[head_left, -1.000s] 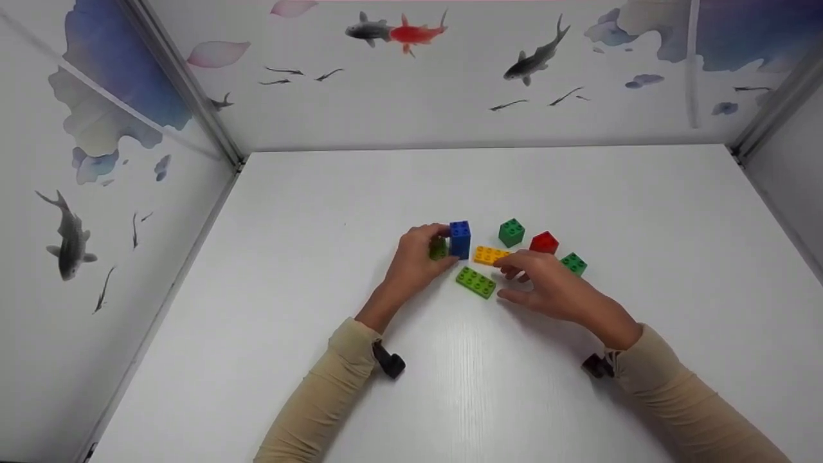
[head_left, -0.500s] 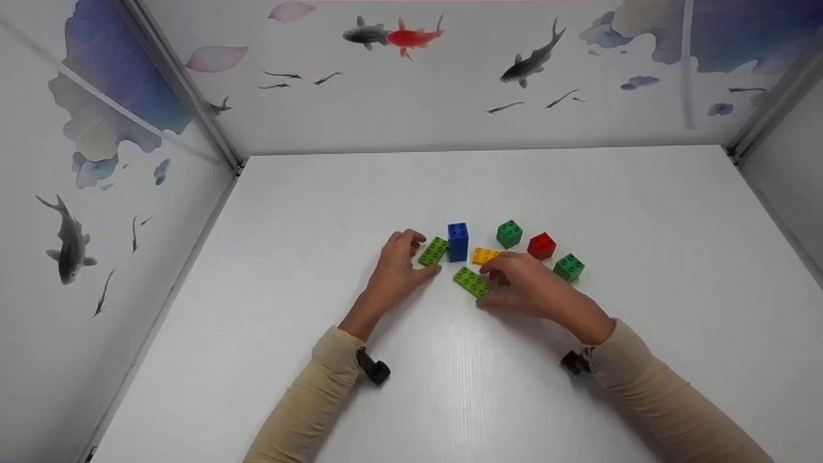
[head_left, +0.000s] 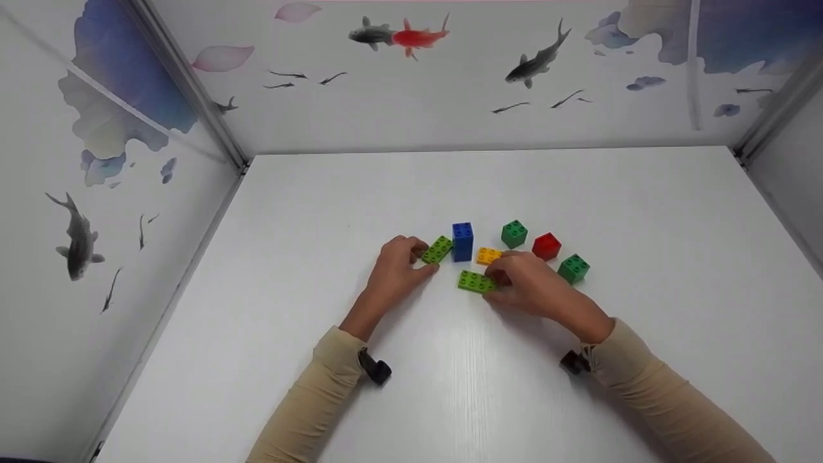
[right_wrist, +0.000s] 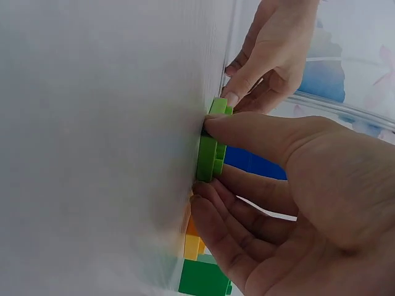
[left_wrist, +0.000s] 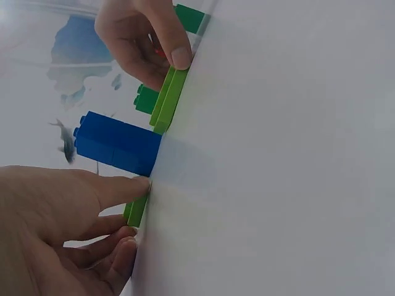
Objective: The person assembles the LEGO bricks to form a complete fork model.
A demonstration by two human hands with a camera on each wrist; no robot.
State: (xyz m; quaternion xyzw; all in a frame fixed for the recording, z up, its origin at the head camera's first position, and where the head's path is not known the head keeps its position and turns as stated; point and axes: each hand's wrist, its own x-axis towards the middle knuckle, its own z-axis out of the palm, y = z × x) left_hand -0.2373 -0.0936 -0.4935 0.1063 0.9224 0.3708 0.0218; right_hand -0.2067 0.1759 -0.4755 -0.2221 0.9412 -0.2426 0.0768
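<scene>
My left hand (head_left: 397, 270) has thumb and fingertips at the sides of a light green flat brick (head_left: 438, 250), seeming to pinch it on the table. In the left wrist view the thumb partly covers this brick (left_wrist: 137, 211). Right beside it stands a tall blue block (head_left: 462, 242), apparently two stacked bricks. With thumb and fingers my right hand (head_left: 537, 286) pinches the right end of another light green flat brick (head_left: 474, 281); the right wrist view shows this brick (right_wrist: 208, 160) between them. A yellow brick (head_left: 488, 256) lies just behind, partly hidden by the right hand.
Behind the right hand sit a green brick (head_left: 514, 234), a red brick (head_left: 546, 246) and another green brick (head_left: 573, 269). All lie on the white table (head_left: 321, 212). Printed walls (head_left: 411, 96) enclose the back and sides.
My left hand has come off the blue block and drawn left to the light green brick beside it. My right hand has moved left, gripped the front light green brick and turned it slightly.
</scene>
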